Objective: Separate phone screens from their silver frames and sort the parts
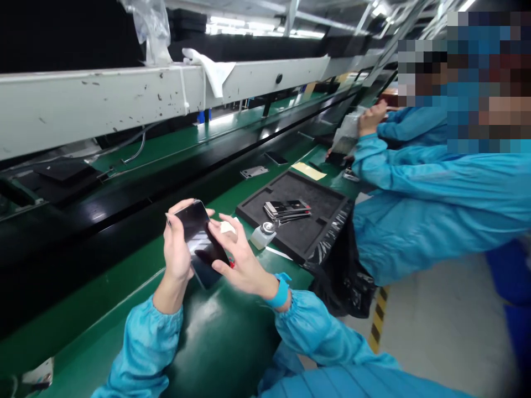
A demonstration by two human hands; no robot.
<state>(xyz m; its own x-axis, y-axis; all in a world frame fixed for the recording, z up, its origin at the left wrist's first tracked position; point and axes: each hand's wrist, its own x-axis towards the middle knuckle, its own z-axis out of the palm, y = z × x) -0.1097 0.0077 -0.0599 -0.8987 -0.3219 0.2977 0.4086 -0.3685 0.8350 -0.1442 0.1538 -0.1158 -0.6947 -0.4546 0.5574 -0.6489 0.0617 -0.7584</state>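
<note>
A dark-screened smartphone (202, 243) is tilted up above the green bench. My left hand (176, 249) is wrapped round its left side, thumb along the edge and fingertips showing past the top. At the right edge of the phone is my right hand (244, 260), its fingers spread and the fingertips at the screen's side. A blue band circles the right wrist. Just beyond that hand stands a small translucent bottle (263, 236) with a metal top. Something small and red, partly hidden, shows behind the phone.
A black tray (290, 179) holds several stacked phones (288, 209); a black plastic bag (348, 276) hangs at its near corner. A yellow paper (309, 171) and other phone parts (254, 172) lie behind. A dark conveyor runs along the left. Co-workers in blue sleeves (418, 171) work at right.
</note>
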